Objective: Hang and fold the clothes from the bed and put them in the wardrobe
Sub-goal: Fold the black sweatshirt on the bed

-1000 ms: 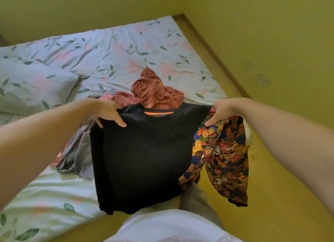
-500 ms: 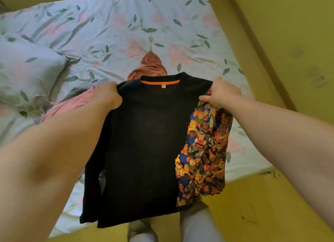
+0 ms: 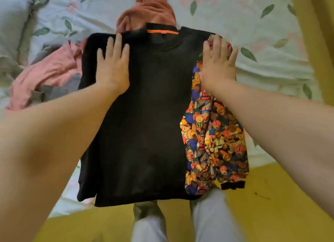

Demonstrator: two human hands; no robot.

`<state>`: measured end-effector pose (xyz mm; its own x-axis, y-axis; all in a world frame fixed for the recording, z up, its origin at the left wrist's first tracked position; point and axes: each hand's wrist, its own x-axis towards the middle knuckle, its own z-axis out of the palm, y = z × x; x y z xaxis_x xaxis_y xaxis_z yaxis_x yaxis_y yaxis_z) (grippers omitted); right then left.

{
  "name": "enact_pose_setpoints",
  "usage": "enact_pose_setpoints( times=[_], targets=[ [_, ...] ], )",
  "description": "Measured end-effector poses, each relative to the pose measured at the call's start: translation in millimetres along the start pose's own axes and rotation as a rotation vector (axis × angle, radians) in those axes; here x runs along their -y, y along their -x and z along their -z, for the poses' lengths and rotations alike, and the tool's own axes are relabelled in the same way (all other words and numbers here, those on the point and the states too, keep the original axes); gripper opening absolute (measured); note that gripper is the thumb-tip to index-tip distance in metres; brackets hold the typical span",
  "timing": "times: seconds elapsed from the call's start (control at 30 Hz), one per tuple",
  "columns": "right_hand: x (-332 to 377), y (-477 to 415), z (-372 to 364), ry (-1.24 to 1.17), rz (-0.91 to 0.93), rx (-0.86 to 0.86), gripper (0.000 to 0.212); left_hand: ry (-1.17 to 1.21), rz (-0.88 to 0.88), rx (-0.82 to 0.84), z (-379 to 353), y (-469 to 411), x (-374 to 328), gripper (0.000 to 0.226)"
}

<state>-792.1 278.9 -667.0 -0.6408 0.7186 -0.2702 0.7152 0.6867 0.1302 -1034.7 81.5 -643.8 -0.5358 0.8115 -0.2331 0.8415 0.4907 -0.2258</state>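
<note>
Since its pinched shoulders were released, the black sweater (image 3: 144, 115) lies on the bed (image 3: 271, 42), left hand (image 3: 113, 66) at ten o'clock and right hand (image 3: 217, 64) at two flattening it open-palmed for folding.

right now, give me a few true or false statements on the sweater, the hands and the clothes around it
1. The left hand and the right hand rest flat on the sweater. True.
2. The sleeve under the right hand is plain black. False: the sleeve has a teddy-bear print.
3. The collar has an orange strip inside. True.
4. The pink garment lies on the floor. False: the pink garment lies on the bed, left of the sweater.
</note>
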Motion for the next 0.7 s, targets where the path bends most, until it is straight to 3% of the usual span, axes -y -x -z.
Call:
enact_pose_setpoints(
  times=[0.1,0.2,0.4,0.47,0.53,0.6,0.7],
  targets=[
    [20,55,-41,-0.050,0.131,0.056,0.082,0.000,-0.120,0.168,-38,41,-44,0.101],
    [21,103,-71,-0.244,0.060,0.067,0.060,0.058,-0.225,0.360,-60,76,-85,0.100],
    [-19,119,-106,-0.707,-0.617,-0.076,0.034,0.117,-0.452,0.268,-60,106,-153,0.091],
    [-42,112,-115,-0.769,-0.843,0.104,0.039,0.115,-0.542,0.233,-53,103,-175,0.084],
    [-61,112,-124,-0.788,-0.958,0.380,0.061,0.125,-0.595,0.171,-44,94,-197,0.080],
    [-73,117,-130,-0.763,-0.937,0.512,0.070,0.125,-0.625,0.094,-35,81,-219,0.077],
    [-84,119,-137,-0.819,-0.816,0.524,0.047,0.102,-0.620,0.062,-23,57,-247,0.075]
  ],
)
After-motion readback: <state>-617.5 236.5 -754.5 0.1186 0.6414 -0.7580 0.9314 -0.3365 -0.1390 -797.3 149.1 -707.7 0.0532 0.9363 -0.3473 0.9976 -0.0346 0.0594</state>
